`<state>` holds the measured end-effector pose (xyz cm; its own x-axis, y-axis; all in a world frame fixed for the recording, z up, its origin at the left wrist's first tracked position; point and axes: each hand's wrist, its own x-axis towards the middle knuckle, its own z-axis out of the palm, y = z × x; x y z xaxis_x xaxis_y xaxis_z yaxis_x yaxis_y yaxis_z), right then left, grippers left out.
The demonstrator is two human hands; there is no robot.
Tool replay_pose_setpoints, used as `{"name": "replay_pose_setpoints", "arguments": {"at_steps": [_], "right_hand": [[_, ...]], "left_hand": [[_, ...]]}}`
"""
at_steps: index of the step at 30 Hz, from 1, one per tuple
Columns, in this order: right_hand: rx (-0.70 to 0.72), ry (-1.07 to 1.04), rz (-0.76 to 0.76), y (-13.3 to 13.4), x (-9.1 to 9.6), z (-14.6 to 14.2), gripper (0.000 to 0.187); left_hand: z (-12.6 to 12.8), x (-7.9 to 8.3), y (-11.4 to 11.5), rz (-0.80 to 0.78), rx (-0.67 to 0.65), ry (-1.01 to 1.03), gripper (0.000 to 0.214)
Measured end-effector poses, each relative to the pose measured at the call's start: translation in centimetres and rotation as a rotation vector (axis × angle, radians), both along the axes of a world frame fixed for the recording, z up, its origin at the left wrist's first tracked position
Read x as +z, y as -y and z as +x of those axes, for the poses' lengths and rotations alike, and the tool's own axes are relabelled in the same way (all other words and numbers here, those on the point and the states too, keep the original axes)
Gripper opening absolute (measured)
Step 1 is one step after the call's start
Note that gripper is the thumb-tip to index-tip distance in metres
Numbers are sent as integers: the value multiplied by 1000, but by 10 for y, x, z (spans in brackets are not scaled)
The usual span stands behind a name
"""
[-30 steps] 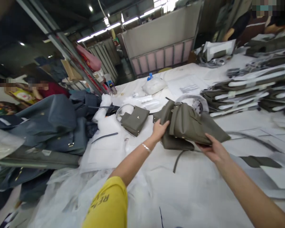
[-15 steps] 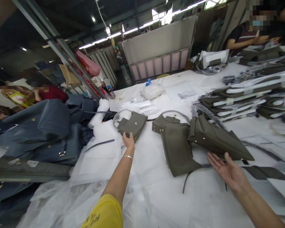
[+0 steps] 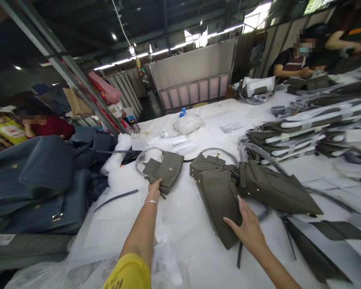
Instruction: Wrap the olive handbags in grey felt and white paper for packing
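My left hand (image 3: 154, 188) reaches far out and grips the near edge of a small olive-green handbag (image 3: 165, 170) with a plastic-wrapped handle, lying on the white-covered table (image 3: 195, 257). My right hand (image 3: 247, 228) lies flat, fingers spread, on a larger olive-green bag (image 3: 219, 196) laid on its side in the middle. Another olive bag piece (image 3: 276, 190) lies just to its right, with loose straps (image 3: 289, 237) below it.
Blue-grey bags (image 3: 42, 180) are heaped at the left. Stacks of flat olive pieces wrapped in white (image 3: 313, 132) fill the right. A white plastic packet (image 3: 188, 122) sits at the back. Other people work at the far right and far left.
The big olive bag was held up in both hands, then laid down. My left hand reached out and took hold of the small bag; my right hand moved onto the big bag.
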<state>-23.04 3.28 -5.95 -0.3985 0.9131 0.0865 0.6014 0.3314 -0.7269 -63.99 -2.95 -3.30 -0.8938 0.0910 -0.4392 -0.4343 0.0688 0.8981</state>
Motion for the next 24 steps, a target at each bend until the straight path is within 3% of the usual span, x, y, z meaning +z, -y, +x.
{"name": "replay_pose_setpoints", "arguments": {"at_steps": [4,8,12,14,17,21,24], "right_hand": [[-101,128,-119,-22,-3,-19,104],[-61,99,-144,-33,-10,-18,95],[-33,-32,20,-8,-3,-12,71],[-9,-61,49,15,10,-6,65],[53,-99,-70,52,30,9,67],[116,-177,-191,96,35,46,70],[117,-158,-282,133,25,94,57]], "left_hand": [[27,26,8,154,-101,52,23],[66,79,7,392,-206,-64,27],[110,134,-17,583,-335,-168,36],[130,151,-38,651,-397,-199,39],[160,150,-77,632,-465,-223,45],[214,111,-121,383,-524,-178,42],[256,86,-127,269,-638,-209,41]]}}
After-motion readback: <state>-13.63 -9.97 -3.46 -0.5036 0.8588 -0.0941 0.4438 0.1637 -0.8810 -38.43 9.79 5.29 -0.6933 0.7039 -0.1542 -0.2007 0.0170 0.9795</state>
